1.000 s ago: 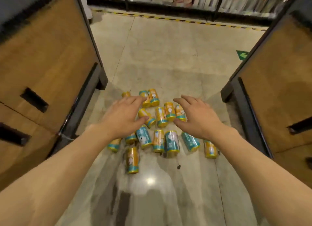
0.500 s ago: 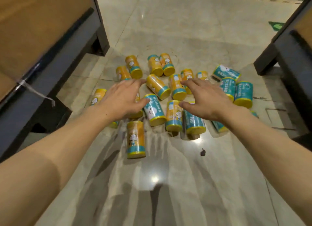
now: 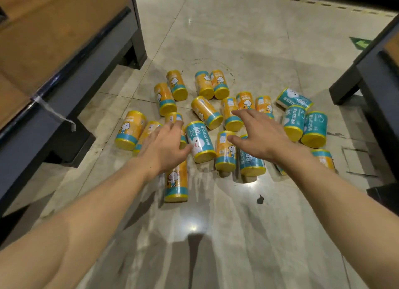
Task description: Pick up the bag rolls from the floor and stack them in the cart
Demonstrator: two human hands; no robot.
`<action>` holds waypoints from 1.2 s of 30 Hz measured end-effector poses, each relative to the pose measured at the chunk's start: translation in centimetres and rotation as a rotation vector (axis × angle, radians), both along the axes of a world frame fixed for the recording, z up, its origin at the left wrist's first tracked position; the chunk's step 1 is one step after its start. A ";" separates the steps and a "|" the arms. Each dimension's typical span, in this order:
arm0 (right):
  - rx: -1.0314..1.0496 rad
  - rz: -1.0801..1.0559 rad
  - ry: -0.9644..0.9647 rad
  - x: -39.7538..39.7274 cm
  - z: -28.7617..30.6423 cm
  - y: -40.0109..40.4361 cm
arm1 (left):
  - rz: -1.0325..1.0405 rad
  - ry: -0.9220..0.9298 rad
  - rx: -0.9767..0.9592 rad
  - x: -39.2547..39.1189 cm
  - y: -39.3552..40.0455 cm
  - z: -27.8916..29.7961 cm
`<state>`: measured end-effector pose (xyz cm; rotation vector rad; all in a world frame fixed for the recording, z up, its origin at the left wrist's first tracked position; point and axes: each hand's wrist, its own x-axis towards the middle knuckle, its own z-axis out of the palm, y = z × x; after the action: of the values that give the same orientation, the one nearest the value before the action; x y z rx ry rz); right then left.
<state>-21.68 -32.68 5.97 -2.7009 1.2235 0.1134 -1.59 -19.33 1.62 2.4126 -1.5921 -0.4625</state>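
Observation:
Several yellow and teal bag rolls lie scattered on the shiny floor (image 3: 216, 234). A teal roll (image 3: 199, 141) lies between my hands, with an orange roll (image 3: 225, 151) just right of it. My left hand (image 3: 165, 145) hovers over the rolls at the left of the pile, fingers spread, its thumb close to the teal roll. My right hand (image 3: 261, 134) is spread above the middle rolls and holds nothing. One orange roll (image 3: 176, 184) lies nearest me, partly under my left wrist. No cart is in view.
A wooden display unit with a dark metal base (image 3: 54, 90) flanks the aisle on the left. Another dark-framed unit (image 3: 375, 79) stands on the right. A small dark speck (image 3: 260, 199) lies on the floor near the rolls.
The view has dropped closer to the floor and the rolls now look larger. Both hands have stayed spread and moved down toward the pile.

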 end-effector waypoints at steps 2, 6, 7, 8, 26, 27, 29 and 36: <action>0.013 0.000 0.011 0.2 -0.3 0.2 | 0.078 0.059 0.046 -0.5 1.2 -1.9; 0.024 0.002 0.031 0.5 -1.0 0.2 | 0.258 0.180 0.175 -1.5 2.3 -5.7; 0.032 0.000 0.029 0.5 -1.2 0.1 | 0.304 0.208 0.212 -1.8 2.2 -6.5; 0.038 0.000 0.026 0.6 -1.5 0.0 | 0.345 0.233 0.234 -2.1 2.1 -7.1; 0.188 -0.094 0.021 1.1 -5.8 -0.6 | 0.607 0.586 0.056 -2.0 0.6 -10.6; 0.192 -0.102 0.026 1.2 -5.9 -0.7 | 0.568 0.620 -0.029 -1.7 0.3 -9.9; 0.205 -0.135 0.009 1.6 -6.3 -0.9 | 0.496 0.644 -0.173 -1.1 -0.6 -7.9; 0.427 -0.521 -0.169 4.6 -9.5 -1.1 | 0.468 0.635 -0.248 1.2 -2.4 -4.2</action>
<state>-17.13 -33.83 -3.54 -1.9301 1.5875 0.0650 -0.41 -21.68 -2.61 2.0554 -0.7457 -0.7775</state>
